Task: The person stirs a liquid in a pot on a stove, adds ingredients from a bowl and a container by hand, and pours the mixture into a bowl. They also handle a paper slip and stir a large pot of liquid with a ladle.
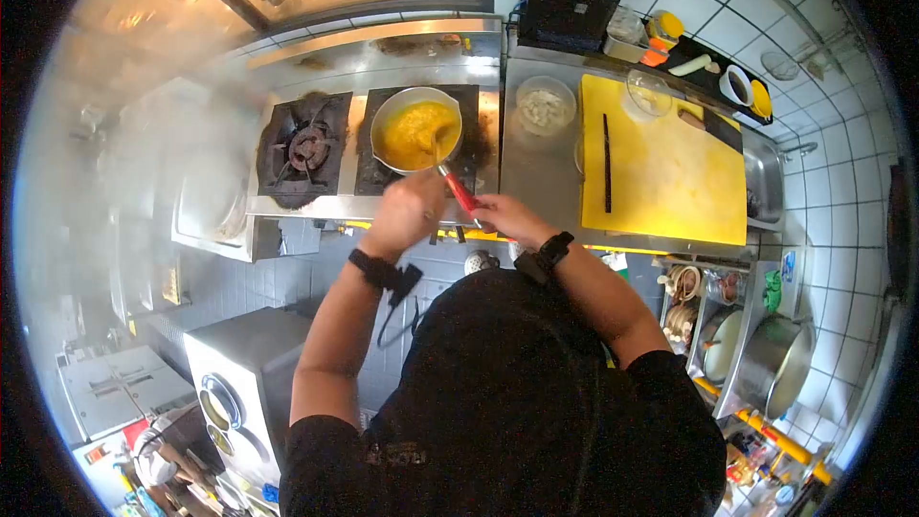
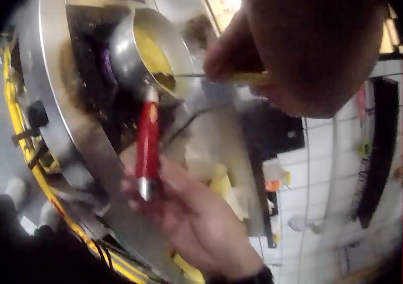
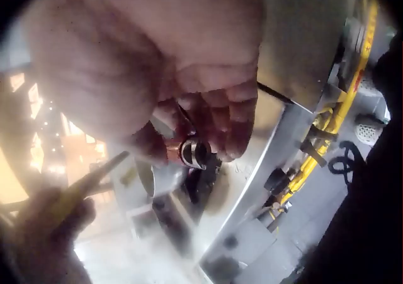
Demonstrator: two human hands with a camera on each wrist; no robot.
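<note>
A metal saucepan (image 2: 126,47) stands on the right burner, holding bright yellow food (image 1: 414,126). My right hand (image 1: 515,219) holds the end of its red handle (image 1: 461,193); in the right wrist view the fingers curl round that end. Left of the handle, my left hand (image 1: 411,214) grips a slim utensil with a yellowish handle (image 3: 85,192). Its far end dips into the pan, so its full shape is hidden. The left wrist view shows a brownish part (image 2: 165,80) of it at the pan's rim.
An unlit burner (image 1: 308,147) lies left of the pan. To the right are a bowl of pale pieces (image 1: 545,107) and a yellow cutting board (image 1: 661,172) with a dark stick (image 1: 607,163) and a glass bowl (image 1: 649,96) on it. Steam blurs the far left.
</note>
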